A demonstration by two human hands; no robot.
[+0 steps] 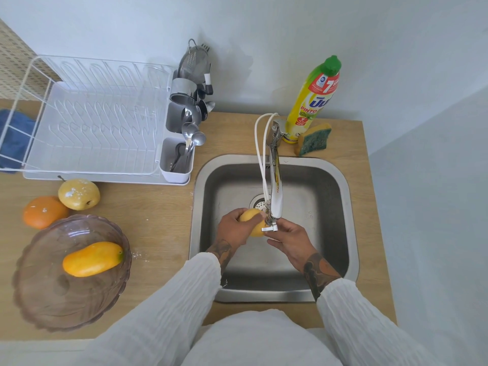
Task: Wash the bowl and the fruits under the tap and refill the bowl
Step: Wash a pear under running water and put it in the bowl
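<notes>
Midway, we judge: left hand (pixel 233 228) grips a yellow fruit (pixel 254 222) under the tap (pixel 274 186); right hand (pixel 289 240) pinches its lever. Mango (pixel 92 258) sits in bowl (pixel 39 294); orange (pixel 43 211) & pear (pixel 78 194) wait on tabletop (pixel 158 207), far left.

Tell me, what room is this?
Most likely a small kitchen. There is a steel sink with a tap set in a wooden counter, a dish rack holding spoons, and dish soap with a sponge.

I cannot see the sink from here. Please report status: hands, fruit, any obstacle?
Left hand grips yellow fruit under tap. Right hand at tap lever. Mango in bowl; orange, pear waiting. No obstacle.
</notes>
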